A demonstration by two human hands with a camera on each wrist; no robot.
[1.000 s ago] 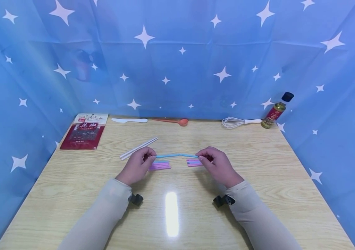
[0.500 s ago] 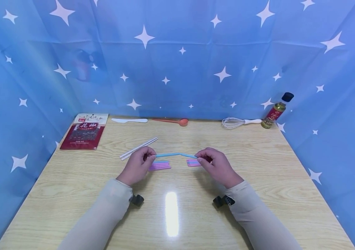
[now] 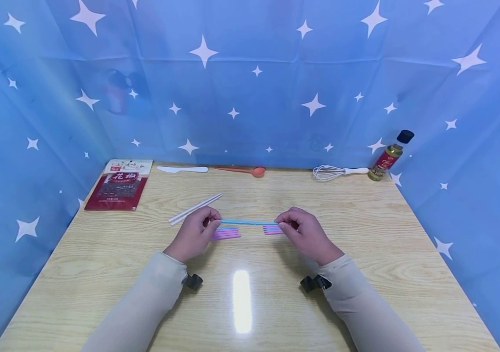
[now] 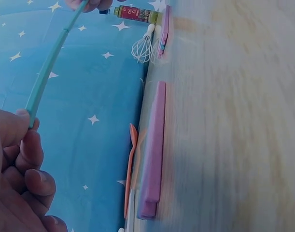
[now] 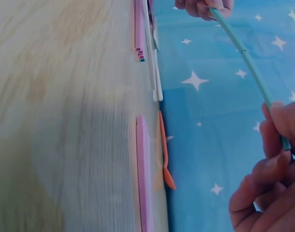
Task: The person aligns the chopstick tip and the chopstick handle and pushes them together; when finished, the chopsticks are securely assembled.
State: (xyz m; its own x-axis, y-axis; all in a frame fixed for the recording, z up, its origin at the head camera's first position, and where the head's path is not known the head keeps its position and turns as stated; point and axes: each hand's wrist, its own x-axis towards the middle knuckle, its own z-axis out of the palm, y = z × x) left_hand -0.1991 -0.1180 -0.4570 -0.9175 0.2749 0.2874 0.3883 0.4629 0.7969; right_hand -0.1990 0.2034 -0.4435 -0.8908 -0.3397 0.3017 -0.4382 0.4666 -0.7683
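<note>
Near the middle of the table a thin light-blue stick stretches nearly straight between my two hands. My left hand pinches its left end and my right hand its right end. Both wrist views show the stick raised above the table, and a seam crosses its shaft. Below the stick lie two small bundles of short sticks, mostly pink with some blue: one bundle beside my left fingers, the other beside my right fingers. My hands partly hide both bundles.
White chopsticks lie diagonally behind my left hand. Along the back edge are a red spice packet, a white knife, an orange spoon, a whisk and an oil bottle. A starry blue curtain encloses the table.
A second ago the blue stick appeared as two lengths meeting at an angle near the middle. Now it runs almost straight and slightly lower. My hands have barely moved.
</note>
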